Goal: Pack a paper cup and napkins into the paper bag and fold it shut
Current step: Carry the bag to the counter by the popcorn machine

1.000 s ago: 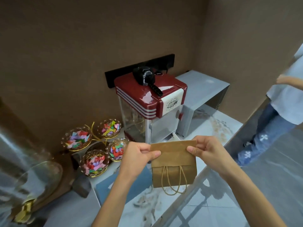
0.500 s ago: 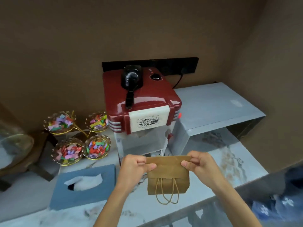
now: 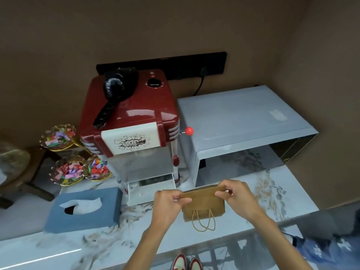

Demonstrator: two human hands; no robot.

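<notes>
A small brown paper bag (image 3: 203, 206) with twine handles hanging down is held above the marble counter (image 3: 276, 193), in front of the popcorn machine. Its top is folded over flat. My left hand (image 3: 168, 204) pinches the bag's upper left corner between thumb and fingers. My right hand (image 3: 236, 197) pinches the upper right corner the same way. A blue tissue box (image 3: 83, 210) with a white napkin sticking out lies to the left of my hands. No paper cup shows; what is inside the bag is hidden.
A red popcorn machine (image 3: 128, 121) stands behind the bag, with a grey open-fronted shelf (image 3: 241, 121) to its right. Gold dishes of coloured paper bits (image 3: 68, 172) sit at the left. Red-and-white shoes (image 3: 186, 263) and someone's jeans (image 3: 331, 248) show below the counter edge.
My head has turned left and down, so the machine is seen more from above. Both hands kept their pinch on the bag's top corners and the bag came lower, closer to the counter.
</notes>
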